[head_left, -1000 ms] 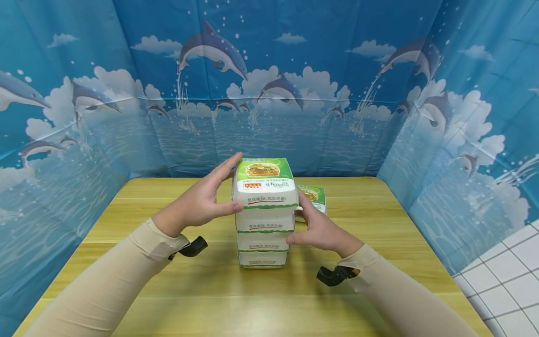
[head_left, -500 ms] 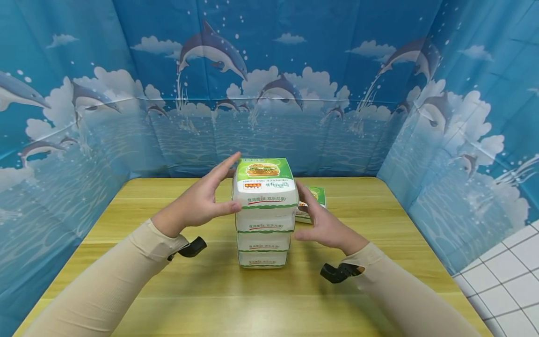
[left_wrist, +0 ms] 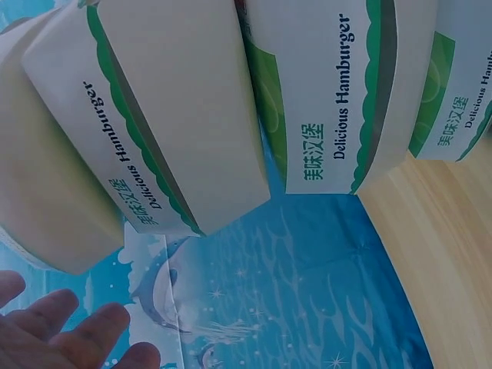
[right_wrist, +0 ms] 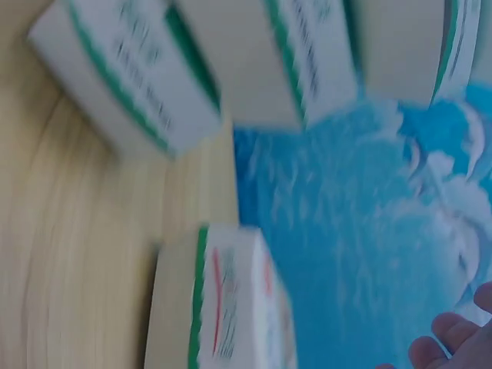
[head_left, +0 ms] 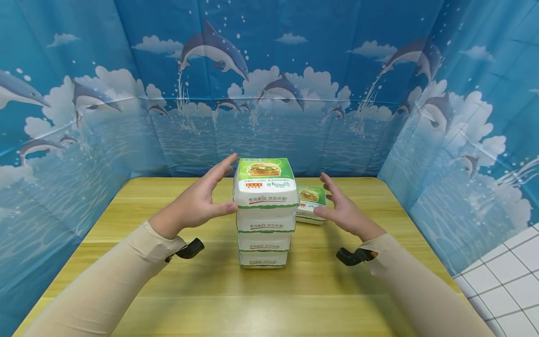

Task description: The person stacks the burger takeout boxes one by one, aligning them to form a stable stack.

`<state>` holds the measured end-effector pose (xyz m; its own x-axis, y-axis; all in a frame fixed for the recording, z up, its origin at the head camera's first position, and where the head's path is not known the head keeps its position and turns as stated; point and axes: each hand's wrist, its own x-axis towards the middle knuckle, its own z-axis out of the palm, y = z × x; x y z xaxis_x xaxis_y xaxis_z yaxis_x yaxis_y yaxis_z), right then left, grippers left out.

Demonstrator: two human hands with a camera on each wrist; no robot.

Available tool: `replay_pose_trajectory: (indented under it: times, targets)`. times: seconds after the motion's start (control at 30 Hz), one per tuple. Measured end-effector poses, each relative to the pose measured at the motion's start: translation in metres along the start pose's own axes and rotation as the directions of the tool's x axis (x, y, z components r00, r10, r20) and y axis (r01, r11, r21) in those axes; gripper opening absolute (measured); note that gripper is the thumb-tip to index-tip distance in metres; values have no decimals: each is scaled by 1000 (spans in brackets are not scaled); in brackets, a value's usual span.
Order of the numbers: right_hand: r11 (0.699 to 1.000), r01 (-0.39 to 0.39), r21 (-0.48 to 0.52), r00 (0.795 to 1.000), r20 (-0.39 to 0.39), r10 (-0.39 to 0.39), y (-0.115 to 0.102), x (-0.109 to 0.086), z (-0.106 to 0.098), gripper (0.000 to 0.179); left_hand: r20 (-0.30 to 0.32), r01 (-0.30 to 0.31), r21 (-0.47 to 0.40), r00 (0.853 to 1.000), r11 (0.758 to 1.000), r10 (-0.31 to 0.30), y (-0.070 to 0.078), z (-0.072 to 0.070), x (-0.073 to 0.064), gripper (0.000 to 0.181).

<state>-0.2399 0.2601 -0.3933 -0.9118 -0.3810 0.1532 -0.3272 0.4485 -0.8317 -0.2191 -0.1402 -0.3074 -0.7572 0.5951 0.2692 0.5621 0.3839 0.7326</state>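
Several white-and-green cardboard hamburger boxes stand in one upright stack in the head view, the top box [head_left: 266, 185] showing a burger picture. My left hand [head_left: 189, 206] is beside the stack's upper left side, fingers extended; in the left wrist view its fingertips [left_wrist: 108, 323] are apart from the boxes. A separate hamburger box [head_left: 310, 194] sits on the table, behind and right of the stack. Over that box's right side is my right hand [head_left: 349, 213], thumb and fingers spread, holding nothing; whether the thumb touches the box I cannot tell.
The wooden table [head_left: 202, 299] carries the stack near its middle. A blue dolphin-print curtain [head_left: 269, 126] hangs behind it and along both sides. White tiles [head_left: 501, 262] show at the right. Each wrist wears a black camera mount [head_left: 191, 248].
My right hand has left the stack's right side and moved right, toward the separate box, which is now less covered. My left hand has drawn slightly left, away from the stack.
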Motion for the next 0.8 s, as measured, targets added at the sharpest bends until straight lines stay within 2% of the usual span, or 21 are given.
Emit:
replay_pose_trajectory:
  times: [0.1, 0.23, 0.43, 0.6, 0.8]
  targets:
    - [992, -99, -81, 995, -5, 99, 10, 5, -6, 104, -1, -6, -3, 1000, 1000, 6, -1, 0, 0, 107]
    - [965, -193, -180, 981, -6, 195, 27, 14, -12, 111, 1, -7, -15, 1000, 1000, 7, -2, 0, 0, 109]
    - [928, -244, -281, 966, 14, 259, 57, 28, -17, 125, 3, 2, -14, 1000, 1000, -2, -2, 1, 0, 109]
    - [928, -274, -251, 952, 64, 299, 74, 36, -19, 134, 2, 0, -8, 1000, 1000, 0, 0, 1, 1, 110]
    - [935, -301, -186, 942, 96, 322, 81, 42, -19, 135, 0, -3, -10, 1000, 1000, 3, 1, 2, 1, 110]
